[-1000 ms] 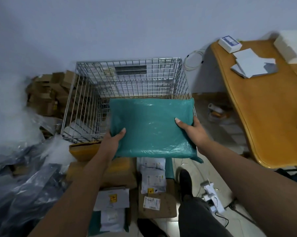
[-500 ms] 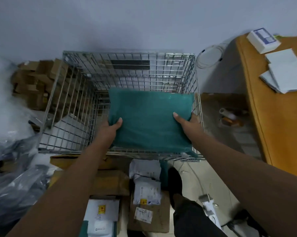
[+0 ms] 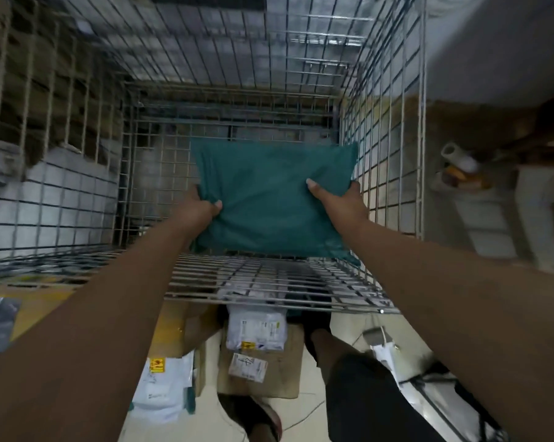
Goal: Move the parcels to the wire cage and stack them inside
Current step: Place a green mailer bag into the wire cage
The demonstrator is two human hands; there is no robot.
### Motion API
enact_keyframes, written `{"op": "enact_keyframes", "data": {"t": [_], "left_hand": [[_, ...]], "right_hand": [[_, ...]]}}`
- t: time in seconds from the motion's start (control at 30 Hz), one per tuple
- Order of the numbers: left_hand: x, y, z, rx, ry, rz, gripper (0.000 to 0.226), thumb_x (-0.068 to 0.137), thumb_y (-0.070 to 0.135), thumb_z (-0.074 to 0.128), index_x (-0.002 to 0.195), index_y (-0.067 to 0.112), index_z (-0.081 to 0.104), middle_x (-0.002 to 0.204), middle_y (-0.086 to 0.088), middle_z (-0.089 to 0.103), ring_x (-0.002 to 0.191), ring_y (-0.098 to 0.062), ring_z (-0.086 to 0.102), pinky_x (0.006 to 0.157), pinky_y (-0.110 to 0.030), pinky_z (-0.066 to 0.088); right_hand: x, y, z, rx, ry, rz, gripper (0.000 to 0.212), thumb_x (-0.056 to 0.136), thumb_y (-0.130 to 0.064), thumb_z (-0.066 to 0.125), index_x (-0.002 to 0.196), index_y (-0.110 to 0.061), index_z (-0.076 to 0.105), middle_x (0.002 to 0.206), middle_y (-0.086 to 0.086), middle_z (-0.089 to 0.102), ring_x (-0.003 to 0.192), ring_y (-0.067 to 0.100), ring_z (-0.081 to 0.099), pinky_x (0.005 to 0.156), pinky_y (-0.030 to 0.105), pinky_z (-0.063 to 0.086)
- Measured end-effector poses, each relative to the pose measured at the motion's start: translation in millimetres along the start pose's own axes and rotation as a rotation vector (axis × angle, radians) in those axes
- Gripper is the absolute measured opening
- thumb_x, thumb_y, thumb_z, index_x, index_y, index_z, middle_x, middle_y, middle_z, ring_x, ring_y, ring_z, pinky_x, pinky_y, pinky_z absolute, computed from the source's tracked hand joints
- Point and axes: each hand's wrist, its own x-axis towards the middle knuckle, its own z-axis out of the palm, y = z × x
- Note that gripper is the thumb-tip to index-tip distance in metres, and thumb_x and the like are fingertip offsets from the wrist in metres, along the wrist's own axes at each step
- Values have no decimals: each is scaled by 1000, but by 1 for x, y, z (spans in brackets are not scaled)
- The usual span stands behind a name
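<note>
while more parcels (image 3: 256,330) wait on the floor outside the cage (image 3: 269,293): left hand (image 3: 199,208), right hand (image 3: 339,202), each pinching a side edge of the green parcel (image 3: 269,199), thumbs on top; parcel held flat, low inside the cage near its right wall, probably so it lands level for stacking.

- Both bare arms reach forward and down, nearly straight.
- Left grip (image 3: 196,212) pinches the parcel (image 3: 269,202) at its left edge, thumb on top.
- Right grip (image 3: 342,202) holds its right edge, thumb on top.
</note>
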Motion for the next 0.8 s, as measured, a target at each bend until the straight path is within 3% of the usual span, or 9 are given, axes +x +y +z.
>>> {"op": "enact_keyframes", "data": {"t": [0.07, 0.17, 0.3, 0.47, 0.67, 0.8], "left_hand": [[23, -10, 8, 64, -28, -18, 49, 98, 14, 70, 141, 13, 47, 135, -6, 59, 116, -28, 57, 105, -44, 49], [49, -18, 20, 145, -50, -47, 28, 93, 8, 74, 115, 19, 58, 115, -1, 64, 106, -26, 58, 97, -38, 48], [78, -22, 36, 145, -128, -158, 54, 90, 10, 80, 138, 5, 57, 130, -8, 64, 113, -30, 61, 109, -46, 50], [109, -31, 58, 91, -187, -259, 56, 92, 12, 78, 142, 2, 54, 140, -12, 61, 119, -32, 60, 109, -47, 49], [146, -60, 89, 77, -223, -270, 62, 95, 12, 75, 150, 5, 48, 150, -12, 55, 133, -34, 54, 118, -51, 42], [166, -80, 103, 87, -220, -265, 65, 93, 10, 76, 151, 4, 47, 151, -12, 53, 130, -32, 53, 117, -49, 42]], "right_hand": [[18, 11, 6, -38, 18, 3, 90, 68, -63, 89, 134, -21, 45, 131, 0, 63, 121, 28, 64, 104, 48, 55], [41, 24, 17, -67, 5, 39, 102, 66, -63, 90, 144, -17, 43, 138, 5, 59, 125, 30, 61, 106, 48, 54], [69, 46, 31, -66, -19, 144, 120, 61, -65, 93, 154, -16, 35, 147, 7, 54, 132, 31, 57, 111, 51, 51], [102, 74, 40, -76, -36, 239, 129, 58, -65, 93, 157, -18, 25, 149, 8, 52, 133, 35, 56, 110, 53, 50], [141, 106, 51, -108, -32, 294, 125, 58, -61, 95, 155, -19, 29, 144, 8, 57, 125, 35, 61, 105, 55, 54], [158, 126, 55, -69, -27, 318, 119, 61, -53, 98, 152, -20, 30, 141, 6, 55, 119, 31, 61, 103, 54, 55]]}}
